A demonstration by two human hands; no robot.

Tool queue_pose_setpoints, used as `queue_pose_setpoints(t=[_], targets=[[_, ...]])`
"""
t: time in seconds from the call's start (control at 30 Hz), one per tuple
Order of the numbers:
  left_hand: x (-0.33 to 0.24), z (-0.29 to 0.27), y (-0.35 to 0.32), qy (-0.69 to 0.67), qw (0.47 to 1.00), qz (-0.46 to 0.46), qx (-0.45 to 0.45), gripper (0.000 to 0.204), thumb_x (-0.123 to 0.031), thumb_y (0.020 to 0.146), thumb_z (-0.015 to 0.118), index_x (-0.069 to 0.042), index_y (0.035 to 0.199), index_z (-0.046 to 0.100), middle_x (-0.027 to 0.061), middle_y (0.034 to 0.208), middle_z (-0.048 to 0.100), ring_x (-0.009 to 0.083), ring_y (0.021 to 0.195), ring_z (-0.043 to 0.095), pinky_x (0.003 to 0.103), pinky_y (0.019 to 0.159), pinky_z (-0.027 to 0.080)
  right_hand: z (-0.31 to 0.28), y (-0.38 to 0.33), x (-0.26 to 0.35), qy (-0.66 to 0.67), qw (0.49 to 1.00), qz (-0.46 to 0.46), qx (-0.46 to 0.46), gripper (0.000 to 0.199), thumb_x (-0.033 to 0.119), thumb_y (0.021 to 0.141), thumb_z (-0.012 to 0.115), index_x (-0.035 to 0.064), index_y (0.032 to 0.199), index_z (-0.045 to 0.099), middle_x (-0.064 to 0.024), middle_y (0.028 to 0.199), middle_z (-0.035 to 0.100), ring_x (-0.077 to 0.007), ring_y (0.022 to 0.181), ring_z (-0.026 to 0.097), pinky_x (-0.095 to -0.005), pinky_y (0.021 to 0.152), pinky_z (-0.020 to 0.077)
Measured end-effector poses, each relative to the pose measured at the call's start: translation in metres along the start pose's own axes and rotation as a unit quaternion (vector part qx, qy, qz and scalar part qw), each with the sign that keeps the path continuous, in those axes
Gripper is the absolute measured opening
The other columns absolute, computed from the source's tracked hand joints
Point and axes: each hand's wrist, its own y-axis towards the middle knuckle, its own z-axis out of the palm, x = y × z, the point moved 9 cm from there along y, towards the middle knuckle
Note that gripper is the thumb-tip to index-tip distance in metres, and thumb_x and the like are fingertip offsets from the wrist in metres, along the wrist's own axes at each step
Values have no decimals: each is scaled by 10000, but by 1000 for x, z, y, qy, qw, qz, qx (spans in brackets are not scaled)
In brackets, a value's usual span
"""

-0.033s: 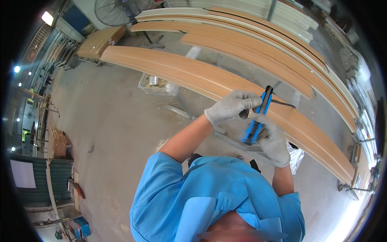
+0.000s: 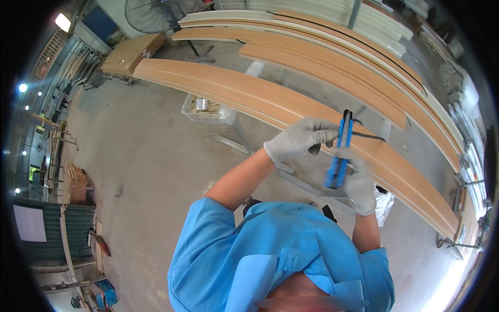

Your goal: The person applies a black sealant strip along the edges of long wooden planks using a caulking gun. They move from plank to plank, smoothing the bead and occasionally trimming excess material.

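My right hand [image 2: 359, 182], in a pale grey work glove and smeared by motion, is closed around a long blue-and-black hand cutter [image 2: 341, 151], shear-like in shape. The tool stands nearly upright in the picture, its black tip pointing away from me. Fingers pinched, my gloved left hand [image 2: 304, 138] is against the cutter's upper left side. A thin black strip [image 2: 370, 137] runs from behind the tool across a long wood-coloured board [image 2: 223, 88]. It appears to lead into my left fingers, though the cutter hides where they meet.
More long boards [image 2: 322, 57] lie beyond the near one. Below it stand a clear bin [image 2: 200, 115] with a silver roll inside, a metal bar [image 2: 231, 144] and crumpled plastic [image 2: 383, 205]. Stacked panels [image 2: 130, 54] and a large fan [image 2: 150, 15] are at the far left.
The cutter's lower end has swung slightly right with my right hand, so the tool is more upright. My left hand has stayed nearly in place.
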Motion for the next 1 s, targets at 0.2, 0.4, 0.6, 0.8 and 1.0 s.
queue_pose_setpoints(t=[0.2,0.4,0.6,0.8,1.0], targets=[[-24,-95,-86,271,955,114,-35,276,-132,922,689,-74,1190,656,85,970,710,204,809,653,336,735,528,7,35,48,54,963,-54,-257,314,18,853,721,78,1158,676,-61,1052,691,-128,865,625,-277,791,511],[-42,-182,-116,353,925,127,-65,235,-113,897,686,-60,1123,654,128,969,708,280,866,679,379,806,527,151,127,87,-152,987,-51,-17,366,186,809,809,42,1120,680,-149,1006,727,-247,861,698,-357,768,531],[-39,-282,-142,273,958,80,-31,244,-148,957,651,-56,1181,686,131,935,704,254,845,686,372,777,533,205,210,105,-237,961,-104,96,295,151,788,829,44,1039,714,-171,878,727,-341,778,705,-352,727,540],[-59,-414,-214,217,968,3,-129,280,-190,976,658,-19,1188,723,85,829,702,157,678,645,310,649,529,165,305,106,-287,951,-119,-1,235,70,792,807,35,1007,717,-139,841,711,-221,721,675,-325,673,506],[-25,-510,-280,144,958,-181,-171,249,-187,964,693,-32,1150,751,11,731,595,78,598,507,248,533,418,161,367,70,-288,957,21,31,201,31,821,759,-26,999,686,-105,807,688,-171,757,648,-311,701,497]])
